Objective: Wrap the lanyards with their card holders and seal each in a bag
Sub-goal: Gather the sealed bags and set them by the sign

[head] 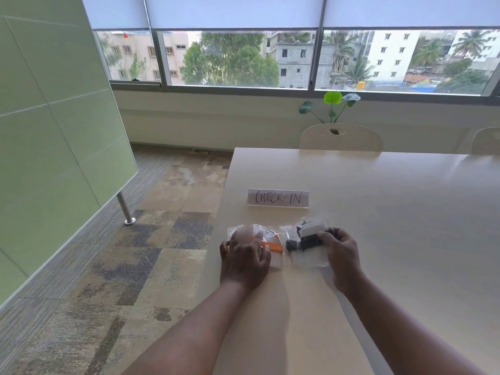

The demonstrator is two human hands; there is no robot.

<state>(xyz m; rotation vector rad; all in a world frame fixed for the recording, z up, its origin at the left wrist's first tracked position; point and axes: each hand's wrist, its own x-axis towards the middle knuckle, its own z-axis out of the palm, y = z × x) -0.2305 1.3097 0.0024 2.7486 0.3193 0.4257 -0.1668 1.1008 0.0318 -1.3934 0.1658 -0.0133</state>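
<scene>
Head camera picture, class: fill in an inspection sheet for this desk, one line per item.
Surface: pale table, smooth.
Job's things: clear bag with orange lanyard; beside it, clear bag with black lanyard.
Clutter: CHECK-IN sign behind the bags.
Grippers: left hand rests on the orange bag; right hand grips the black bag's edge.
Cables: nothing seen.
Surroundings: chair, plant, window, green panel, carpet.
</scene>
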